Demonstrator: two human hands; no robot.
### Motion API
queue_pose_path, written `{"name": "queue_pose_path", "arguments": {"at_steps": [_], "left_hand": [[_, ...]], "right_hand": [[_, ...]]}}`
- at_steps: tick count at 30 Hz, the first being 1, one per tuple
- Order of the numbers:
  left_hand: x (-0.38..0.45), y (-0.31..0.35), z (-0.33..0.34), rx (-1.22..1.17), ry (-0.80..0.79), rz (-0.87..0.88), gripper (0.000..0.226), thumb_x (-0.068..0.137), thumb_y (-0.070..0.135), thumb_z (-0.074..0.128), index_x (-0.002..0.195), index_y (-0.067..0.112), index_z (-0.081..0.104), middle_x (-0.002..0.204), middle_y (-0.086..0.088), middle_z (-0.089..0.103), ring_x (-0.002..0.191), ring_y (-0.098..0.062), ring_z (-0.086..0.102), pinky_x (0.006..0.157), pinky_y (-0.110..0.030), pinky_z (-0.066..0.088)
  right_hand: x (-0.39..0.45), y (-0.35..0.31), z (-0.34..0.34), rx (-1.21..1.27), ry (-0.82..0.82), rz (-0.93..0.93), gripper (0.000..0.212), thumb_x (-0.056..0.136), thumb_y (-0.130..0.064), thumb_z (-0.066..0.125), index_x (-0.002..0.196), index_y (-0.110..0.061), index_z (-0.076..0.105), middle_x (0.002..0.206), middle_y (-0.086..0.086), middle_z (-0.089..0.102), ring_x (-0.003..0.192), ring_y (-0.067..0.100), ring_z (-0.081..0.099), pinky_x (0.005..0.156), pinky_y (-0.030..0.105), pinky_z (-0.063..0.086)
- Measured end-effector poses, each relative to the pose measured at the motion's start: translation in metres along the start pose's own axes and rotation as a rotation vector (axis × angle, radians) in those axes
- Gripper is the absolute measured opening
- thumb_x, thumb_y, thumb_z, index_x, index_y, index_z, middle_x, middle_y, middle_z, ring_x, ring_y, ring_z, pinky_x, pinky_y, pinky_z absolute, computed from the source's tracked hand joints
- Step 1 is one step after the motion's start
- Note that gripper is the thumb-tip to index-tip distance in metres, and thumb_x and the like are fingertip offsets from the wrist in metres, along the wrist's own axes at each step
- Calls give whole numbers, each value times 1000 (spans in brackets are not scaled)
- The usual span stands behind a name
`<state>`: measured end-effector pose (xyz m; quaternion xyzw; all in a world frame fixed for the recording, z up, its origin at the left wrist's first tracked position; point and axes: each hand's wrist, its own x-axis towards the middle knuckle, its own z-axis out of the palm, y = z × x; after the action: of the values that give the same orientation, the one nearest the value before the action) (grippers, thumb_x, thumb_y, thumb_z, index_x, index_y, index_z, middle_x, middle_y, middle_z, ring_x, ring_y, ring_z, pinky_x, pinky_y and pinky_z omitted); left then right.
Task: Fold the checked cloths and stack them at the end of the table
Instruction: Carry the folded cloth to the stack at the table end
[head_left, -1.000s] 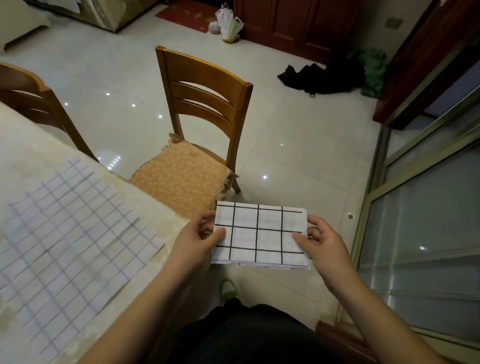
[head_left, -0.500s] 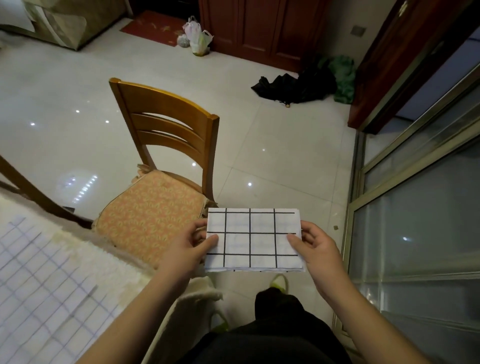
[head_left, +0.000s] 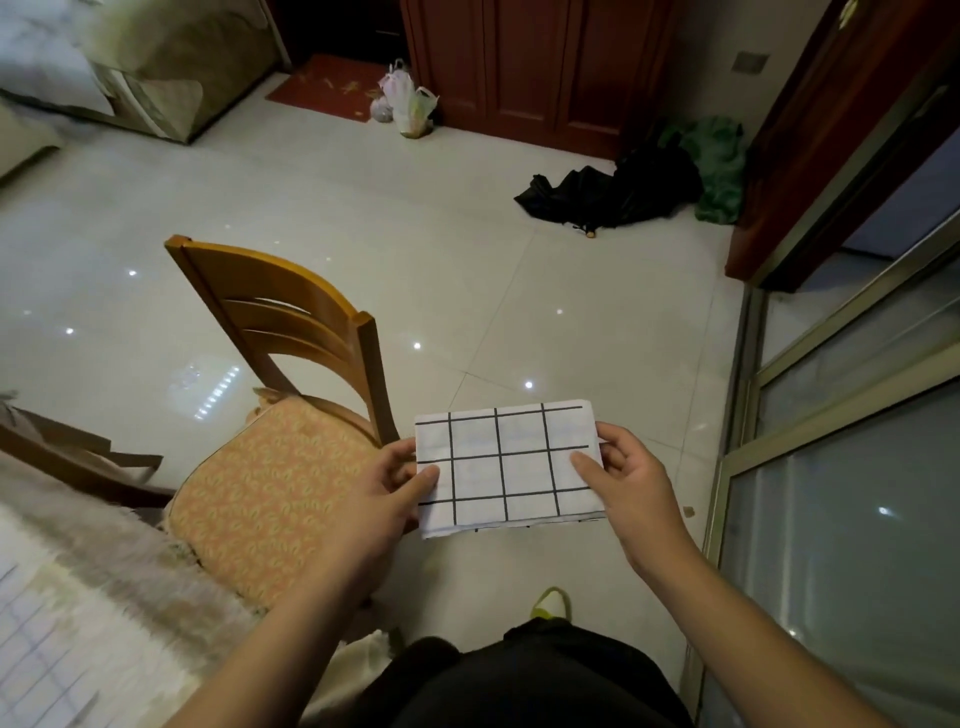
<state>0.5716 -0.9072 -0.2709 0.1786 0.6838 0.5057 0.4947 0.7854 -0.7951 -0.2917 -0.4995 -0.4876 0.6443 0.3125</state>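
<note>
Midair — folded checked cloth (head_left: 506, 465) pinched between left hand (head_left: 387, 491) and right hand (head_left: 626, 480).

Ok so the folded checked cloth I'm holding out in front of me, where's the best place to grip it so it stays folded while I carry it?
Grip the folded checked cloth by its two short ends, coming in from either side, as the left hand and right hand do now: thumbs on top, fingers beneath. It is a flat layered rectangle, so pinching through all layers at both ends probably keeps it level and closed.
</note>
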Motion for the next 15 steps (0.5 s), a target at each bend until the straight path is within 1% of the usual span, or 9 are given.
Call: {"name": "queue_pose_path", "arguments": {"at_steps": [2, 5, 6, 7, 11, 12, 15], "left_hand": [[9, 8, 11, 4, 19, 4, 23, 94, 15, 59, 111, 31, 59, 95, -4, 73, 85, -18, 72, 69, -30, 59], [22, 18, 18, 17, 55, 19, 27, 93, 15, 60, 117, 29, 58, 98, -7, 72, 89, -22, 72, 80, -42, 59], [28, 21, 19, 16, 70, 26, 28, 93, 15, 61, 118, 28, 58, 97, -6, 72, 90, -22, 72, 81, -43, 59], [34, 23, 19, 18, 83, 33, 29, 93, 14, 61, 118, 28, 58, 96, -6, 72, 90, -21, 72, 81, -42, 59], [60, 33, 17, 25, 112, 57, 27, 93, 13, 60, 115, 30, 58, 95, -3, 72, 87, -17, 72, 70, -27, 58], [67, 36, 16, 32, 118, 62, 27, 94, 14, 60, 114, 32, 58, 96, -3, 72, 87, -16, 72, 69, -27, 58], [93, 46, 10, 53, 135, 80, 28, 94, 17, 61, 116, 32, 57, 98, -3, 72, 89, -17, 71, 75, -33, 59]], "right_hand": [[15, -8, -5, 11, 4, -16, 29, 90, -7, 66, 111, -27, 64, 103, -5, 74, 96, 14, 70, 85, 34, 56], [38, -17, -6, 24, -6, -9, 28, 91, -8, 65, 113, -24, 63, 103, -4, 74, 96, 15, 70, 85, 35, 56], [46, -19, -5, 25, -11, -3, 28, 91, -8, 65, 114, -24, 63, 103, -4, 74, 96, 15, 70, 85, 36, 56], [53, -21, -3, 25, -16, 5, 28, 91, -7, 65, 113, -24, 63, 103, -4, 74, 96, 15, 70, 85, 36, 56], [84, -29, 5, -7, -35, 14, 27, 90, -10, 66, 112, -26, 64, 103, -4, 74, 95, 16, 70, 84, 36, 56], [92, -32, 8, -18, -39, 12, 27, 90, -10, 66, 112, -26, 64, 103, -4, 74, 95, 16, 70, 84, 35, 56], [121, -44, 18, -47, -62, -2, 26, 90, -9, 66, 111, -25, 64, 102, -4, 74, 94, 15, 70, 80, 30, 55]]}}
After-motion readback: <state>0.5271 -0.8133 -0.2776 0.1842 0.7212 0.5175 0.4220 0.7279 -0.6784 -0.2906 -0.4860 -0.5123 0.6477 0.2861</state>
